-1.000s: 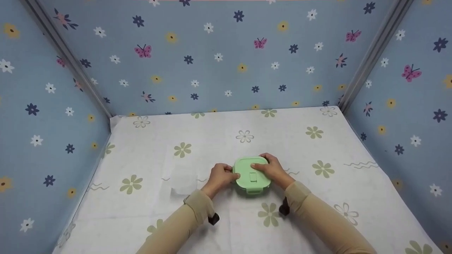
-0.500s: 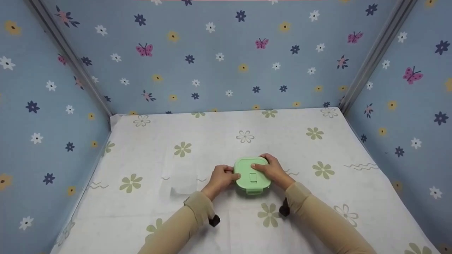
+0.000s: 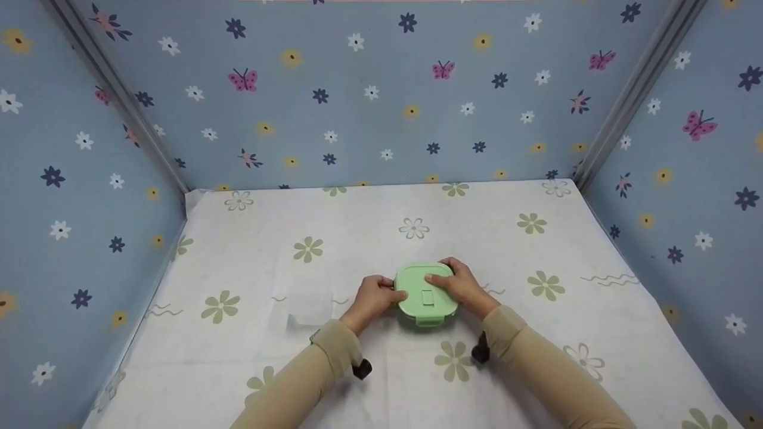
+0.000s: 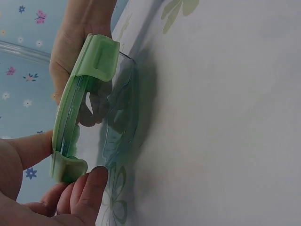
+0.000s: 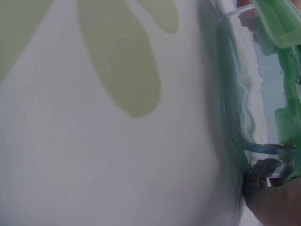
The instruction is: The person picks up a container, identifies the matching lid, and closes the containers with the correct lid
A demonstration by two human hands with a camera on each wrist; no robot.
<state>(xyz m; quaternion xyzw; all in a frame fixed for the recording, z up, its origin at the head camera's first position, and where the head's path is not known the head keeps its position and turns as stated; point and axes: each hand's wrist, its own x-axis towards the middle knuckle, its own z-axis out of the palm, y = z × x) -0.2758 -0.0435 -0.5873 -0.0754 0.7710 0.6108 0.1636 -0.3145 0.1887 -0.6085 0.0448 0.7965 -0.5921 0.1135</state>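
A small clear glass container with a pale green clip-on lid (image 3: 424,292) sits on the white flowered tablecloth (image 3: 268,268), near the middle. My left hand (image 3: 372,301) grips its left side, thumb on the lid edge. In the left wrist view its fingers (image 4: 84,193) curl under the side clip (image 4: 68,167) against the glass wall (image 4: 120,113). My right hand (image 3: 462,286) holds the right side, thumb lying on the lid top. In the right wrist view its fingertips (image 5: 268,193) press the glass body (image 5: 235,94) below the green lid (image 5: 282,23). The front clip (image 3: 428,322) faces me.
Blue flower-and-butterfly walls (image 3: 357,107) close the table in at the back, left and right, with metal corner posts (image 3: 632,89). A creased square patch in the cloth (image 3: 307,310) lies left of my left hand. Bare cloth stretches all around the container.
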